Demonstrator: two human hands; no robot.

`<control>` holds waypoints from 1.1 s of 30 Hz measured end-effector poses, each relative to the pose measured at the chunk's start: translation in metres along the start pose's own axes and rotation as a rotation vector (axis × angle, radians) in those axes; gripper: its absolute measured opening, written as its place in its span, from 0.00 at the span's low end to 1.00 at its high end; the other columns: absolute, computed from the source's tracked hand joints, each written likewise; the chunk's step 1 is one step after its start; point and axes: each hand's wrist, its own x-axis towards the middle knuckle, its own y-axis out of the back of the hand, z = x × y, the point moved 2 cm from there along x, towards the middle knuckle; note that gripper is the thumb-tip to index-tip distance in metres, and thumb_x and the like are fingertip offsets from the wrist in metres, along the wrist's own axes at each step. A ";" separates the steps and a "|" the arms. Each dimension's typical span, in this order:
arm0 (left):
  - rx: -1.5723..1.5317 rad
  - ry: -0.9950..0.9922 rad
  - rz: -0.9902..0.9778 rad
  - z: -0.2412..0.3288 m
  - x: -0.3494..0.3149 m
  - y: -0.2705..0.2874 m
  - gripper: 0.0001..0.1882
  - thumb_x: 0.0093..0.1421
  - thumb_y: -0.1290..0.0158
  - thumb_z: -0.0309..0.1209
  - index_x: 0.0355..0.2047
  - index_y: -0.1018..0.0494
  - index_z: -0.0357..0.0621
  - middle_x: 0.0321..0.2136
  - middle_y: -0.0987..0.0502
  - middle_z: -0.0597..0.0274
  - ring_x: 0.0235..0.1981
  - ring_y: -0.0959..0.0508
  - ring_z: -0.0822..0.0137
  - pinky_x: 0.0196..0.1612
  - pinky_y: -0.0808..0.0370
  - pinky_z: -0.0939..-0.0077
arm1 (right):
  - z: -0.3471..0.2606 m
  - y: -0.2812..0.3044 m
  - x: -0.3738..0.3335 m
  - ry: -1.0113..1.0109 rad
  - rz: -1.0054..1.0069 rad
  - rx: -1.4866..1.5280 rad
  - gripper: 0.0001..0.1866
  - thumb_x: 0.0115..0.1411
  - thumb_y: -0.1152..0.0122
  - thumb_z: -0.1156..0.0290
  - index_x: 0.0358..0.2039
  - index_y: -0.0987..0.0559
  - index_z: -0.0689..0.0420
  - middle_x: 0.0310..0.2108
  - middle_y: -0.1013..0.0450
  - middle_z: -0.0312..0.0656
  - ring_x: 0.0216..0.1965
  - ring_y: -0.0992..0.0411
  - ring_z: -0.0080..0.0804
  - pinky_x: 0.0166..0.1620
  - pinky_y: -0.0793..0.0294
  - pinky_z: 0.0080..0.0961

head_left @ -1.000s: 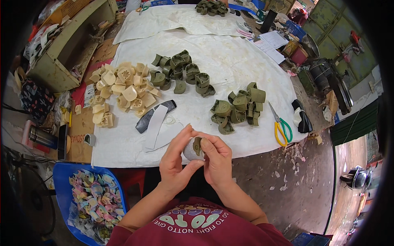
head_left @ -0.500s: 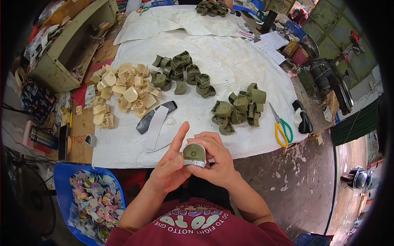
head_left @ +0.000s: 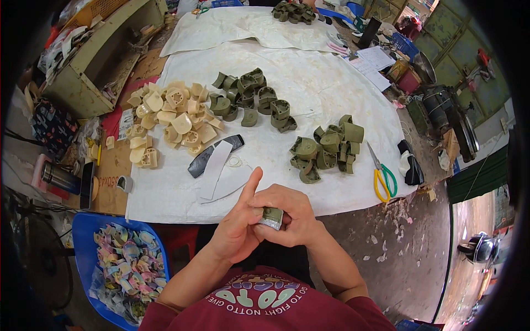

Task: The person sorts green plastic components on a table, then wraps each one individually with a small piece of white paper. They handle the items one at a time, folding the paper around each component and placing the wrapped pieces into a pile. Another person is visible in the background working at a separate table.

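Between my hands, just off the table's near edge, is an olive-green shoe heel (head_left: 271, 218) with a shiny silver-grey covering along its lower side. My right hand (head_left: 293, 214) is closed round it, fingers curled over its top and far side. My left hand (head_left: 234, 234) presses the heel from the left with its thumb, while one finger points up and away. The fingers hide much of the heel. Ahead of my hands lie white sheet pieces (head_left: 215, 174) and a dark curved strip (head_left: 200, 163). Loose olive-green heels (head_left: 326, 149) are piled to the right.
Cream heels (head_left: 174, 118) and more olive heels (head_left: 248, 96) lie on the white-covered table (head_left: 314, 71). Scissors (head_left: 381, 174) with yellow and green handles rest at right, near a black bundle (head_left: 411, 164). A blue tub (head_left: 83, 237) of colourful pieces stands lower left.
The heel has tipped in my hands, so its flat green face shows less. My right hand's fingers have come further over it. The whole view has shifted slightly.
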 end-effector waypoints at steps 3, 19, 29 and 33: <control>0.006 -0.027 0.026 -0.001 0.000 0.002 0.45 0.58 0.54 0.28 0.70 0.68 0.55 0.56 0.38 0.55 0.54 0.30 0.60 0.57 0.32 0.62 | -0.003 0.000 0.000 0.009 0.013 -0.069 0.25 0.44 0.31 0.74 0.46 0.24 0.59 0.40 0.25 0.47 0.39 0.25 0.42 0.41 0.25 0.29; 0.131 -0.296 0.007 -0.004 0.016 0.008 0.42 0.62 0.56 0.32 0.70 0.68 0.58 0.54 0.34 0.57 0.52 0.29 0.64 0.54 0.31 0.63 | 0.002 -0.018 -0.013 -0.491 0.338 0.601 0.20 0.67 0.52 0.65 0.56 0.29 0.61 0.60 0.37 0.46 0.62 0.40 0.36 0.62 0.42 0.29; 0.635 -0.547 0.340 -0.023 0.023 0.036 0.20 0.66 0.56 0.29 0.58 0.34 0.40 0.49 0.28 0.61 0.48 0.28 0.72 0.49 0.29 0.75 | 0.016 -0.040 -0.016 -0.695 0.420 0.685 0.17 0.68 0.53 0.71 0.54 0.28 0.63 0.56 0.33 0.43 0.56 0.35 0.29 0.57 0.36 0.25; 0.543 -0.426 0.255 -0.017 0.010 0.036 0.19 0.66 0.59 0.27 0.55 0.32 0.37 0.52 0.30 0.57 0.53 0.31 0.69 0.55 0.34 0.74 | 0.021 -0.052 -0.020 -0.706 0.441 0.591 0.17 0.68 0.52 0.69 0.53 0.28 0.64 0.53 0.31 0.42 0.53 0.33 0.27 0.56 0.35 0.23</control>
